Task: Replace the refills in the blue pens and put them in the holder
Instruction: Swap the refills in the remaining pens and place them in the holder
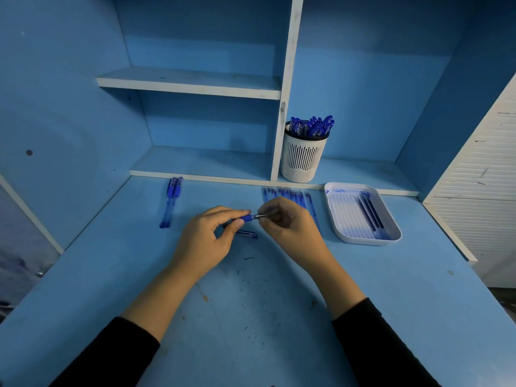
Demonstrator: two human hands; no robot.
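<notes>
**A:** Item in hand?

**B:** One blue pen (247,218), held above the worktop (265,317), midway between the two hands. Left hand (205,241) pinches the barrel at the blue rubber grip, thumb under, fingertips over. Right hand (290,224) pinches the metal tip end between thumb and forefinger. Both are closed on the same pen.

**A:** Handling?

**B:** By judgement: light, stiff, thin plastic, slick on the clear barrel. The rubber grip is the surest hold. The tip cone is small, so it needs a fingertip pinch and a twist. The refill inside is likely a slim tube that bends if pushed off-line.

**A:** Orientation?

**B:** Long axis runs roughly left to right, nearly level, tip toward the right hand. The rear of the barrel is hidden by the left palm.

**A:** Other stock?

**B:** A loose clear-blue part (247,234), probably the cap, lies on the worktop just below the held pen. Two capped pens (171,201) lie far left, long axes running away from the person. A row of refills (293,194) lies behind the right hand, partly covered. White tray (389,240) at right holds three dark refills (370,213), likely the spent ones. White holder (303,160) stands on the shelf, well filled with finished pens (312,125), caps up.

**A:** Stage?

**B:** Tip being turned; on or off, cannot tell.
</notes>
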